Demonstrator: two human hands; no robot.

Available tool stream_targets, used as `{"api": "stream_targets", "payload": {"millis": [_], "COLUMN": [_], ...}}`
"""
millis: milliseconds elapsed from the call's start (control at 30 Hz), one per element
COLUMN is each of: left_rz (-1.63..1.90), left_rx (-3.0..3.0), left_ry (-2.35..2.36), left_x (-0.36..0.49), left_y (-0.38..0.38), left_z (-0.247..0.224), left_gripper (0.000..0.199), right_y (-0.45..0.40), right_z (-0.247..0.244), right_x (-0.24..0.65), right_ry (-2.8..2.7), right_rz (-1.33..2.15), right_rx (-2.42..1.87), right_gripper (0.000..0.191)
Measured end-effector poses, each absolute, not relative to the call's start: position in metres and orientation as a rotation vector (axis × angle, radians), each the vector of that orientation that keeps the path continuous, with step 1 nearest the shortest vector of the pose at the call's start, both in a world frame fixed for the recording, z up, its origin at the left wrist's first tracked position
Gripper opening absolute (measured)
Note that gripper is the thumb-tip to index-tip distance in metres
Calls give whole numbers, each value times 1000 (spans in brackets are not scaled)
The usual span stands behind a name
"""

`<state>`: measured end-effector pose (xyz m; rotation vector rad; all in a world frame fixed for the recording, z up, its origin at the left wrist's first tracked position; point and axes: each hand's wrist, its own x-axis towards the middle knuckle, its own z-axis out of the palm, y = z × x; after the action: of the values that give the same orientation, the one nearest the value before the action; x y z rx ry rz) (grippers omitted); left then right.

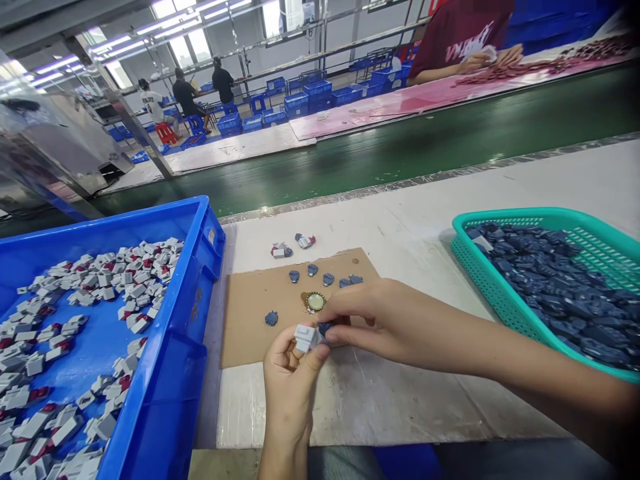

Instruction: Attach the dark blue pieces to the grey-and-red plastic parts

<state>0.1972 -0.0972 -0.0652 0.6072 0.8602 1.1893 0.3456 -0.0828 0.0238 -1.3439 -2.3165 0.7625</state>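
Observation:
My left hand (293, 373) pinches a small light-grey plastic block (304, 337) between thumb and fingers. From the right, my right hand (363, 313) grips a dark blue plastic piece (325, 328) against the block's side; whether the two are joined is hidden by my fingertips. Just beyond my hands a bottle cap (315, 302) lies hollow side up on a piece of cardboard (245, 300). Several loose dark blue pieces (294, 275) are scattered around it. Past the cardboard rest two grey, red and blue assemblies (281, 251).
To the left, a blue crate (173, 353) contains many grey-and-red parts. A green basket (493, 297) at the right is filled with dark blue pieces. Beyond the table runs a green conveyor belt (350, 163); across it a person (460, 47) handles dark red parts. Further back are other people.

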Motion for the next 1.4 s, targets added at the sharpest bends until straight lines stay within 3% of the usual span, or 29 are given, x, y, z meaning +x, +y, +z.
{"api": "stream_targets", "payload": {"millis": [267, 667, 933, 1200, 1400], "left_rz": [1219, 1319, 1313, 1208, 1176], "left_rx": [575, 362, 401, 661, 720], "left_ry": [755, 696, 684, 693, 723], "left_x": [192, 190, 187, 191, 193], "left_y": [-92, -87, -87, -92, -94], "left_z": [-70, -71, -71, -69, -68], "left_gripper": [21, 19, 27, 19, 20], "right_y": [-92, -74, -73, -73, -73], "right_z": [-30, -52, -62, -59, -59], "right_x": [319, 292, 290, 302, 305], "right_ry": [-2156, -2003, -2009, -1939, -1929], "right_rz": [283, -43, -29, 63, -37], "right_rx": [-1135, -1072, -1069, -1034, -1055], "right_gripper": [53, 37, 35, 51, 38]}}
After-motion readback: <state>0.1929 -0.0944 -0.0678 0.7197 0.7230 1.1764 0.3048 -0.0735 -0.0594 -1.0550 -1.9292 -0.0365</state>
